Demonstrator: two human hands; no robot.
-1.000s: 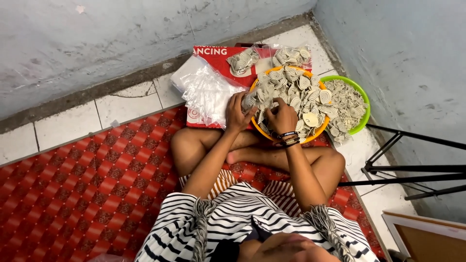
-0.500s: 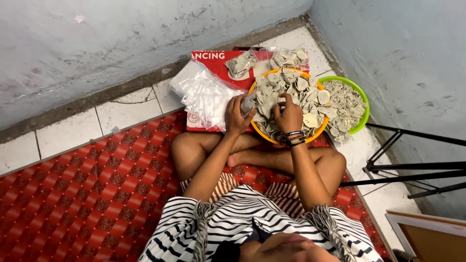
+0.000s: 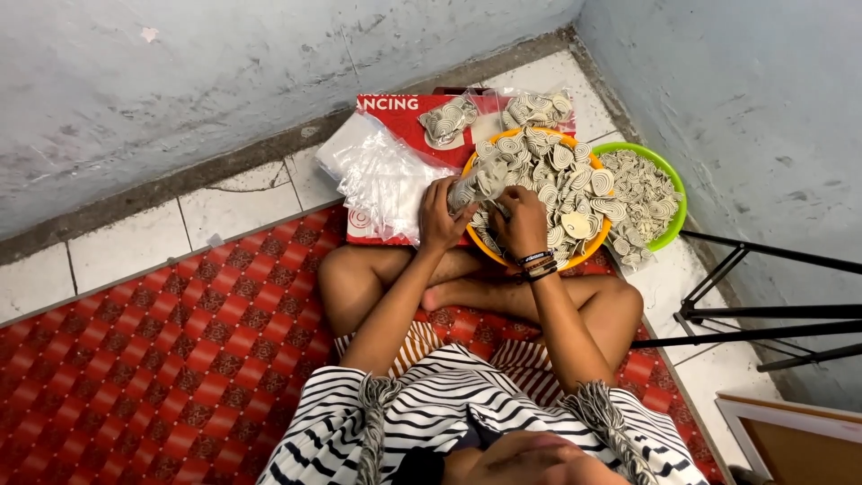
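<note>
I sit cross-legged on a red patterned mat (image 3: pixel 153 359). Before my legs stands an orange bowl (image 3: pixel 585 255) heaped with pale spiral-patterned round pieces (image 3: pixel 566 175). My left hand (image 3: pixel 442 216) holds a short stack of these pieces (image 3: pixel 478 184) at the bowl's left rim. My right hand (image 3: pixel 523 224), with dark bracelets on its wrist, reaches into the near part of the bowl, fingers bent among the pieces. What its fingers hold is hidden.
A green bowl (image 3: pixel 675 193) of the same pieces stands to the right of the orange one. A pile of clear plastic bags (image 3: pixel 382 175) lies on a red sheet (image 3: pixel 395 103), with filled bags (image 3: pixel 449 119) behind. Black tripod legs (image 3: pixel 763 314) stand at right. Walls close in.
My left hand has lifted slightly, with the stack of pieces more upright at the bowl's rim. My right hand stays in the bowl.
</note>
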